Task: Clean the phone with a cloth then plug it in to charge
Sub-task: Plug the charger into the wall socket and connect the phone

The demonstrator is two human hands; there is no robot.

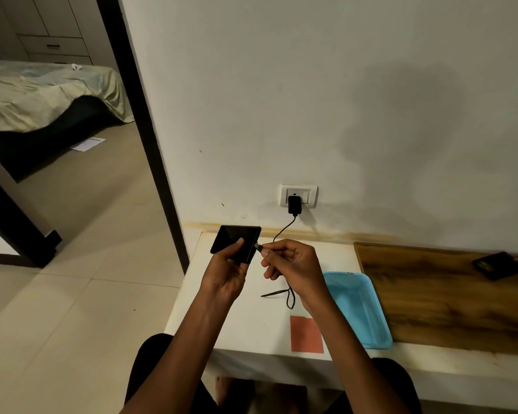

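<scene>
My left hand (pixel 226 271) holds a black phone (pixel 232 239) above the white table, its dark screen facing me and its bottom edge turned right. My right hand (pixel 293 264) pinches the plug end of a black charging cable (pixel 281 233), with the plug tip right at the phone's edge. I cannot tell whether the plug is inside the port. The cable runs up to a black charger (pixel 294 205) seated in the white wall socket (pixel 308 194). A flat pink cloth (pixel 306 334) lies on the table near its front edge.
A blue plastic tray (pixel 361 309) sits right of my right hand. A wooden board (pixel 440 297) covers the table's right part, with a dark phone case (pixel 498 265) on it. A slack cable loop (pixel 289 297) lies on the white table (pixel 251 324). A doorway opens at left.
</scene>
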